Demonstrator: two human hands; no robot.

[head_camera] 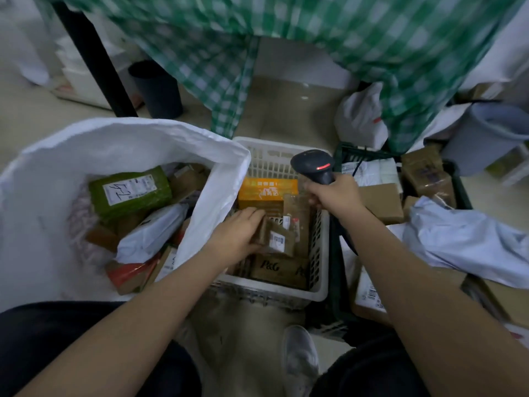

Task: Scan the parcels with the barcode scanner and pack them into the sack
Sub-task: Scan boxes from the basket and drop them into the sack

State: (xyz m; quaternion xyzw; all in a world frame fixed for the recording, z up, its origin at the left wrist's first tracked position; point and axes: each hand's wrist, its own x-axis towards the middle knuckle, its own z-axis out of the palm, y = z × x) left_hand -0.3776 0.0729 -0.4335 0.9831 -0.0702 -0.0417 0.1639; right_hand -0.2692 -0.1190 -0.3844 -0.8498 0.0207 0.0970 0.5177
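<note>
My right hand [333, 197] grips the handle of a dark barcode scanner [313, 166], whose red light glows above the white plastic basket [320, 285]. My left hand [239, 234] reaches into that basket and holds a small brown parcel [279, 239] with a white label. An orange box [267, 190] and a P&G carton [279, 270] lie in the basket too. To the left stands the open white sack [86, 144], with a green parcel [128, 191], a white mailer [151, 230] and several cardboard boxes inside.
A dark crate [332, 282] to the right holds brown boxes [380, 200] and a pale plastic mailer [469, 239]. A green checked cloth [315, 30] hangs ahead, with a black table leg [94, 61], a dark bin [159, 87] and a grey bucket [492, 133] around it. My shoe [299, 359] is below the basket.
</note>
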